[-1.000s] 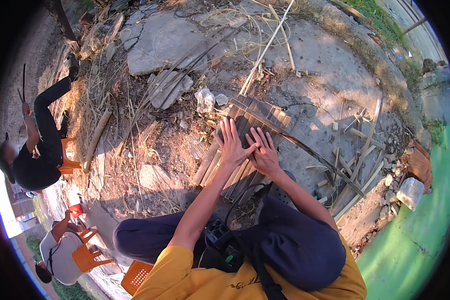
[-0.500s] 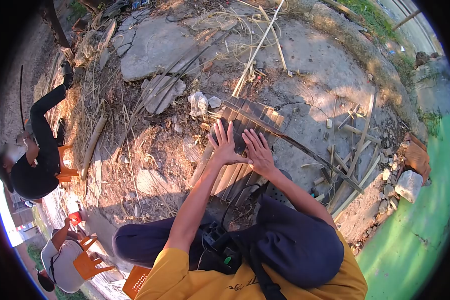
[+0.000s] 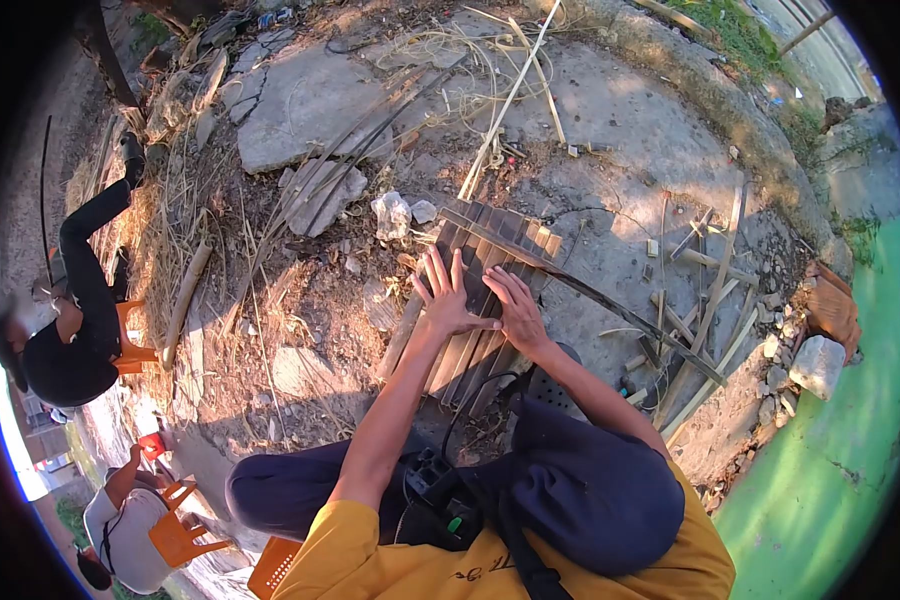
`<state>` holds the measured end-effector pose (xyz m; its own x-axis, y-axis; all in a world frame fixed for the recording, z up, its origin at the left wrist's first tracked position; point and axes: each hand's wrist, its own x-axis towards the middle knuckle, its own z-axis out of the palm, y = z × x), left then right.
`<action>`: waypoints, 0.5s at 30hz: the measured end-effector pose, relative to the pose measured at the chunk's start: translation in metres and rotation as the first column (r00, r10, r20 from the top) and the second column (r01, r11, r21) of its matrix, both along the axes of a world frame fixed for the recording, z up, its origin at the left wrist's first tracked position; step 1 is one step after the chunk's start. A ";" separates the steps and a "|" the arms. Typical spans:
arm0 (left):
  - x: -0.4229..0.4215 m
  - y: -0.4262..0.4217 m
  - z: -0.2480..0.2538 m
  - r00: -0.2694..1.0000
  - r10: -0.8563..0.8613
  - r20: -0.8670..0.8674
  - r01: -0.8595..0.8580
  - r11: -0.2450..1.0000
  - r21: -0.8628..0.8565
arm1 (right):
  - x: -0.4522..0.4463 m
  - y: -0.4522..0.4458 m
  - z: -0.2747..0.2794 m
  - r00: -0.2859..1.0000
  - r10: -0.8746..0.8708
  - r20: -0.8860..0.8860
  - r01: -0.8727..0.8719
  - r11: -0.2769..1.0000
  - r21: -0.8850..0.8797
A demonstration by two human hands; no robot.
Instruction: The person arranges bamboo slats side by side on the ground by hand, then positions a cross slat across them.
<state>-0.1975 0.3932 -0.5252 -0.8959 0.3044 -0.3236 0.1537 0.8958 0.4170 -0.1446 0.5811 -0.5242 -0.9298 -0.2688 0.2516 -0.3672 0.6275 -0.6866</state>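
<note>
A bundle of brown wooden or bamboo slats (image 3: 457, 362) lies side by side in front of my knees. My left hand (image 3: 445, 300) rests on the left part of these slats, its fingers spread. Beside it, my right hand (image 3: 519, 318) lies over the right part with its fingers stretched out and close together. The two thumbs nearly meet; whether they touch I cannot tell. Beyond my fingertips, a long dark strip (image 3: 610, 302) crosses the far end of the slats and runs out to the right. Neither hand grips anything.
Cut bamboo pieces (image 3: 718, 285) are strewn at the right, near a white block (image 3: 818, 367). Long pale strips (image 3: 507, 108) extend away from the slats. A broken concrete slab (image 3: 305, 120) lies beyond. Two people sit at left, near orange chairs (image 3: 177, 528).
Both hands stay on the slats with only slight shifts; the right fingers look a little more angled. The whole view has moved slightly.
</note>
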 end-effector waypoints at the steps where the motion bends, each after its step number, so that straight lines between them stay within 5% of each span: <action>1: 0.001 0.002 -0.001 1.000 0.003 -0.027 -0.005 0.999 -0.040 | 0.000 -0.001 0.000 1.000 -0.012 0.016 0.012 1.000 0.026; 11: 0.009 0.001 -0.021 0.969 0.001 -0.247 -0.010 0.999 -0.039 | -0.002 -0.003 0.004 0.998 -0.055 -0.017 0.056 0.994 0.089; 15: 0.011 0.000 -0.004 0.980 0.030 -0.196 -0.021 0.999 0.048 | -0.001 -0.003 0.007 0.998 -0.061 -0.009 0.061 0.998 0.023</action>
